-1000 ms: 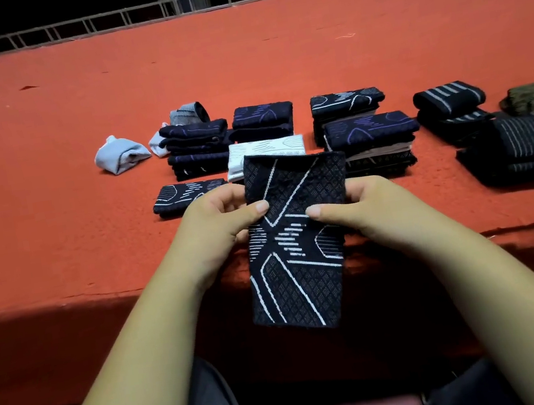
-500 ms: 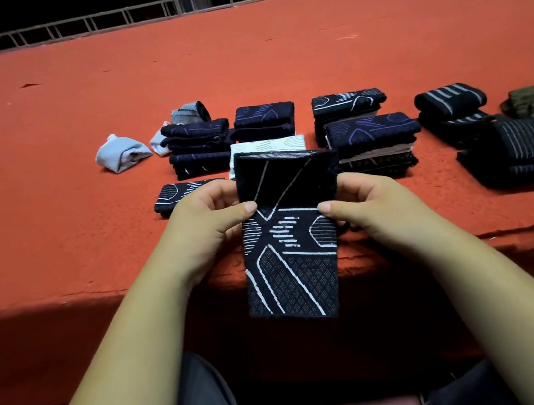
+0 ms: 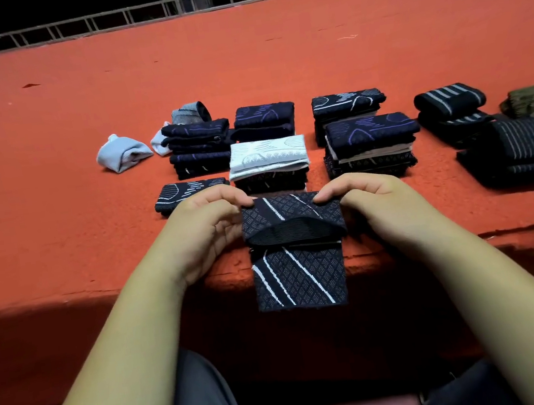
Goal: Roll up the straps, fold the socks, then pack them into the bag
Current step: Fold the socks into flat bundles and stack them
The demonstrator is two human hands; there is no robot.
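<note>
Now that the sock has doubled over, left hand and right hand pinch its fold; almost ready for the 12 o'clock stack.

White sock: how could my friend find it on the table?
Find the big red table. Near its front edge, in the middle, the white sock lies folded on top of a dark pile. Every pile beside it has a dark blue top.
</note>
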